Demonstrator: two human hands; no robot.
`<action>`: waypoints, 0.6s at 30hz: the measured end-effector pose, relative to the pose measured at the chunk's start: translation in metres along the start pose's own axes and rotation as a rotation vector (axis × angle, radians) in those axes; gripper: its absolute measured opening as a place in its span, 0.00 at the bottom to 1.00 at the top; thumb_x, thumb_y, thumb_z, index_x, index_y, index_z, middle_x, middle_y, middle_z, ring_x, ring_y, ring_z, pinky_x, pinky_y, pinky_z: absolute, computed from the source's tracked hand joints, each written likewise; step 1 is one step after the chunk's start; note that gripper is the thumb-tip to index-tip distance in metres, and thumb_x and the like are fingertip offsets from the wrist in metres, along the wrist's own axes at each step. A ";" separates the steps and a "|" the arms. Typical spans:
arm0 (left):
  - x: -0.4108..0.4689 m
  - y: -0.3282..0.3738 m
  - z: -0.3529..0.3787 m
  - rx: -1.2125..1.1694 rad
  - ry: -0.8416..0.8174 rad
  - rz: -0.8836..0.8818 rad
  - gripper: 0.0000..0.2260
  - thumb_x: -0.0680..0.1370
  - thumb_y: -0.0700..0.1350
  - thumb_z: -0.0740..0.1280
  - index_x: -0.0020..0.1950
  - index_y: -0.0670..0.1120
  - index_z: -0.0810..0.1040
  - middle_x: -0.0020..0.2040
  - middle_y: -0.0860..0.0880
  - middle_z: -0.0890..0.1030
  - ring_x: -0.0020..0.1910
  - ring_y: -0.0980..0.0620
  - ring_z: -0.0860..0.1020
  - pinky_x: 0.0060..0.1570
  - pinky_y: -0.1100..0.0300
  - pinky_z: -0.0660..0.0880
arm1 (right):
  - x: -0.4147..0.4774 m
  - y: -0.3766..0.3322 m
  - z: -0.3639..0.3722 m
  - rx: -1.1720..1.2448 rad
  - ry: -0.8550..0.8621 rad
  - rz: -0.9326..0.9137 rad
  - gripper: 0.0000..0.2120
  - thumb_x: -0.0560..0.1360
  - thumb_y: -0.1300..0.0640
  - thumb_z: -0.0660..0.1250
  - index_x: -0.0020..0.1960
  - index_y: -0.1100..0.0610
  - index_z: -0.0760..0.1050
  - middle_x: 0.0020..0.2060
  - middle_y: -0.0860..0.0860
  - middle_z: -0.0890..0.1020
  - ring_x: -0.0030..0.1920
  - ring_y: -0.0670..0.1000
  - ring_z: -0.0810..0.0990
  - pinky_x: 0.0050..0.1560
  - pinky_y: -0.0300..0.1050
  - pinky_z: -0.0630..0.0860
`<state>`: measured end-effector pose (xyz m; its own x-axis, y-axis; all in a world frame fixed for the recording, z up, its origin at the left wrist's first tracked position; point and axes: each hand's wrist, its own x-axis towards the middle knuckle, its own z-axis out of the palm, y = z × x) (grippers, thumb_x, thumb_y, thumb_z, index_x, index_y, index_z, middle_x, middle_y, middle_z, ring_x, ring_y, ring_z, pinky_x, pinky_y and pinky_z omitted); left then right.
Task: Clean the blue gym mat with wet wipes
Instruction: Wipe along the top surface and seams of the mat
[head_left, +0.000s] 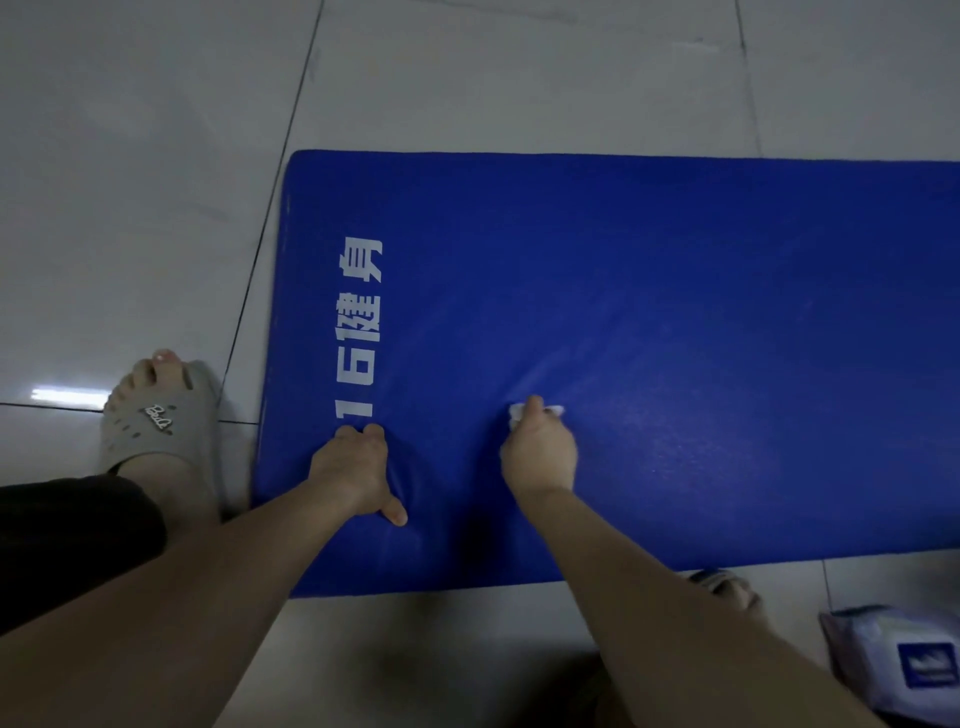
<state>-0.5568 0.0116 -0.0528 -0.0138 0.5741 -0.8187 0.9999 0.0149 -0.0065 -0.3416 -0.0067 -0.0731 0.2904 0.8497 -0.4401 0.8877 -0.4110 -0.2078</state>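
Observation:
The blue gym mat lies flat on the tiled floor, with white printed characters along its left end. My right hand holds a crumpled white wet wipe pressed against the mat near its middle front. My left hand rests on the mat's front left part, fingers bent and thumb spread, pushing a dent into the surface. Most of the wipe is hidden under my fingers.
A pack of wet wipes lies on the floor at the bottom right. My left foot in a grey slipper stands beside the mat's left edge; the other slipper peeks out at the mat's front edge. Grey floor tiles surround the mat.

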 end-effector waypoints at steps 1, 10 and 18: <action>0.001 0.000 0.000 0.007 0.000 -0.002 0.51 0.59 0.65 0.82 0.72 0.47 0.61 0.66 0.43 0.68 0.61 0.47 0.74 0.53 0.53 0.78 | -0.003 -0.016 0.005 -0.023 -0.014 -0.028 0.13 0.80 0.63 0.60 0.64 0.57 0.66 0.73 0.65 0.68 0.48 0.56 0.83 0.37 0.45 0.70; -0.002 -0.011 -0.008 -0.016 0.009 0.057 0.41 0.61 0.72 0.77 0.62 0.49 0.69 0.59 0.48 0.75 0.54 0.49 0.77 0.44 0.56 0.74 | -0.011 -0.041 0.011 -0.105 -0.103 -0.490 0.16 0.79 0.62 0.62 0.66 0.55 0.72 0.61 0.55 0.78 0.49 0.56 0.81 0.41 0.48 0.76; 0.012 -0.050 -0.023 -0.492 0.523 -0.329 0.41 0.66 0.69 0.76 0.66 0.45 0.66 0.63 0.39 0.72 0.61 0.38 0.74 0.57 0.42 0.76 | 0.041 0.105 -0.051 -0.004 0.136 0.082 0.11 0.78 0.60 0.66 0.58 0.61 0.72 0.57 0.59 0.76 0.49 0.62 0.79 0.40 0.49 0.69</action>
<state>-0.6069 0.0370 -0.0493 -0.4327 0.7858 -0.4420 0.8267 0.5414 0.1532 -0.2181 0.0019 -0.0685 0.4077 0.8502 -0.3330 0.8600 -0.4801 -0.1727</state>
